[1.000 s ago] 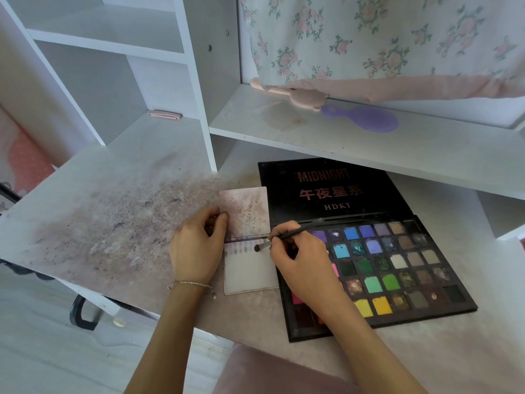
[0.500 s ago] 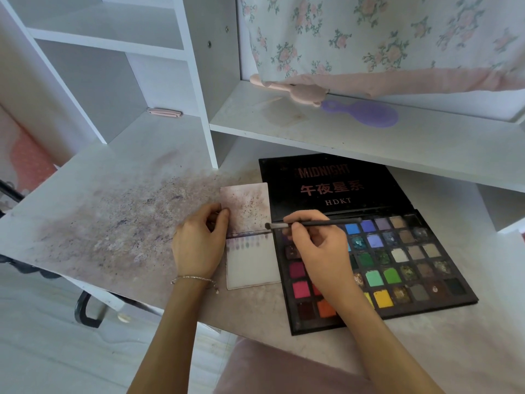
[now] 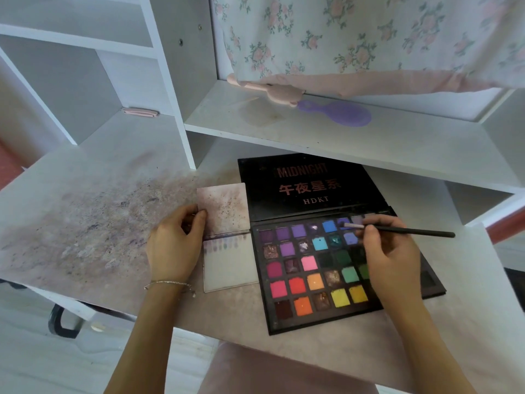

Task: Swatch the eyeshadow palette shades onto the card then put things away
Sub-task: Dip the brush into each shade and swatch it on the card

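- Step in hand, as we judge it: loading the brush [image 3: 397,230] w/ pigment for another swatch; the put-away part isn't begun.
- Our right hand [image 3: 389,251], centre-right of frame, has its fingers [image 3: 369,230] pinched round the brush near the bristle end; handle sticks out toward the right edge, roughly level.
- Bristle tip sits over the top row of the palette [image 3: 326,268], on or just above a blue-purple pan. Can't tell if it's pressing in or hovering.
- Palette lies open on the bench [image 3: 85,223], lower centre-right; black lid w/ "MIDNIGHT" lettering lies flat behind the pans.
- Our left hand [image 3: 173,245], centre-left, steadies the card [image 3: 230,265]; fingers curled at the left edge of the speckled upper panel, thumb on it. Pinning it rather than lifting, as far as we see.
- Card lies just beside the palette's left edge, touching or nearly so. Faint row of swatches along the top of its pale lower panel; rest of that panel is bare, so plenty of shades left.
- Next move calls for: carry the loaded tip left to the card, land it right of the last swatch in the row, short stroke, w/ left hand keeping the card from sliding.
- Risk: powder dropping off en route; bench is already stained.
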`<control>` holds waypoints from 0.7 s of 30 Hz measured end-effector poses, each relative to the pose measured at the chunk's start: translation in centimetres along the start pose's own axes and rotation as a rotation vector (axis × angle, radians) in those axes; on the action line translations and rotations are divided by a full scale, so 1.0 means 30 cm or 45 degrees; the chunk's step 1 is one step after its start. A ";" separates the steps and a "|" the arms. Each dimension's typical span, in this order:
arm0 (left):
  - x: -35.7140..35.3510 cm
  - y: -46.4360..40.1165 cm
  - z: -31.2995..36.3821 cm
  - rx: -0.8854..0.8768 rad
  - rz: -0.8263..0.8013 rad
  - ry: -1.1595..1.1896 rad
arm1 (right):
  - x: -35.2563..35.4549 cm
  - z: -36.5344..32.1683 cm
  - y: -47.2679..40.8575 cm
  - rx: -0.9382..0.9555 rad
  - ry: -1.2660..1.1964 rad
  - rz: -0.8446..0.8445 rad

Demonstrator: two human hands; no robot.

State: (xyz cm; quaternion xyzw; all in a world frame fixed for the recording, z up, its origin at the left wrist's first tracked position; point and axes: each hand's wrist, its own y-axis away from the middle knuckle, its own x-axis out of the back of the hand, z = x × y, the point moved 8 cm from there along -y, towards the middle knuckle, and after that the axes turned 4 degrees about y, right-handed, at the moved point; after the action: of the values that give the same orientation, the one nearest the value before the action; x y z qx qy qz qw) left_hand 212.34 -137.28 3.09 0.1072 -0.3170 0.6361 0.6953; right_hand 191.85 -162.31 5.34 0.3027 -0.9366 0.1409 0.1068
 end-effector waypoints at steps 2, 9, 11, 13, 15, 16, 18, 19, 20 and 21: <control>-0.001 0.000 -0.002 -0.007 -0.004 0.000 | 0.054 0.012 -0.010 0.028 0.070 0.101; -0.004 0.001 0.000 0.003 -0.022 -0.015 | 0.165 0.053 -0.003 0.035 0.265 0.372; -0.005 0.001 0.000 0.008 -0.027 -0.013 | 0.159 0.066 -0.001 0.028 0.305 0.353; -0.007 0.002 0.003 0.004 -0.030 -0.012 | 0.158 0.077 -0.001 0.015 0.332 0.341; -0.009 0.003 0.006 -0.001 -0.036 -0.015 | 0.162 0.083 -0.003 0.013 0.348 0.348; -0.010 0.003 0.008 -0.006 -0.042 -0.018 | 0.161 0.085 -0.005 0.011 0.358 0.341; -0.010 0.004 0.011 -0.021 -0.053 -0.022 | 0.153 0.091 -0.011 -0.012 0.385 0.303; -0.010 0.004 0.012 -0.023 -0.053 -0.023 | 0.151 0.094 -0.013 -0.022 0.394 0.291; -0.008 0.005 0.011 -0.021 -0.049 -0.022 | 0.151 0.094 -0.013 -0.026 0.399 0.293; -0.007 0.005 0.010 -0.016 -0.043 -0.017 | 0.153 0.094 -0.012 -0.029 0.400 0.305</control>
State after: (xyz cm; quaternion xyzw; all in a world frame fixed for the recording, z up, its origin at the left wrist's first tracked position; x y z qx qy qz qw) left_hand 212.11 -137.58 3.18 0.1125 -0.3239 0.6214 0.7045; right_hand 188.10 -165.99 4.09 0.1622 -0.9392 0.1876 0.2374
